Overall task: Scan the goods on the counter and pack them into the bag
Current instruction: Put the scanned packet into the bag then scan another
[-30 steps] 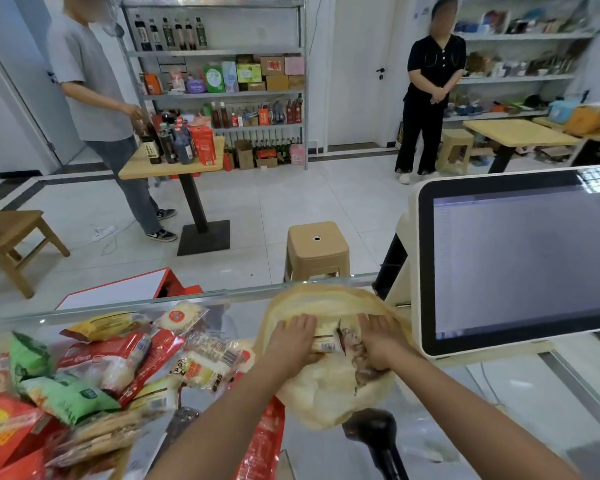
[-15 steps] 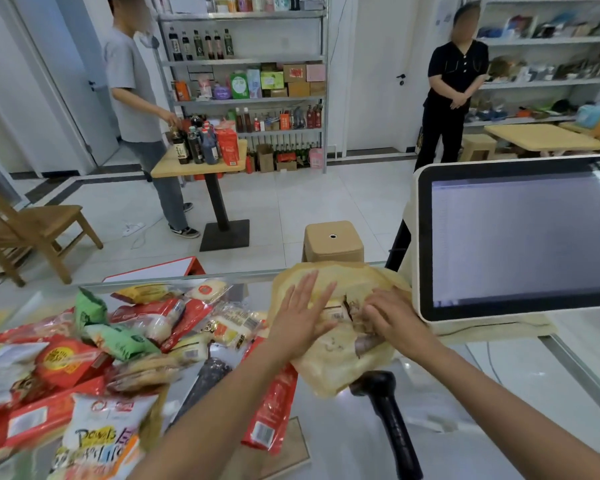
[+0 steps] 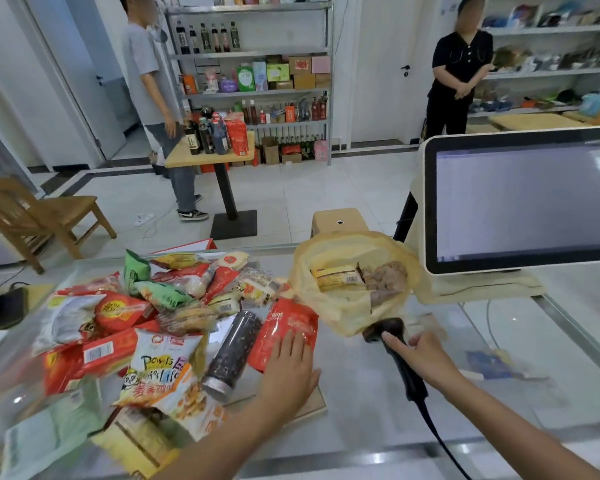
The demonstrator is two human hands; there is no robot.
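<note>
The glass desk (image 3: 368,427) carries one screen (image 3: 520,202) at its far right corner. On the desk's left half lies the heap of goods (image 3: 136,323): well over a dozen snack packs, overlapping too much for a true count. One yellow bag (image 3: 329,306) sits open at the far edge, just left of the screen's stand, with two packs showing inside, a yellow one (image 3: 336,277) and a brownish one (image 3: 385,277). At the heap's right rim lie one red pouch (image 3: 288,320) and one dark bottle (image 3: 232,355) on its side, touching each other. One black scanner (image 3: 406,372) lies near the bag's front, its cable running to the near edge.

My left grip (image 3: 288,372) is spread flat, palm down, fingertips pressing the red pouch and clasping nothing. My right grip (image 3: 426,355) reaches in from the near edge, forefinger laid straight on the scanner's neck, not closed round the handle.
</note>
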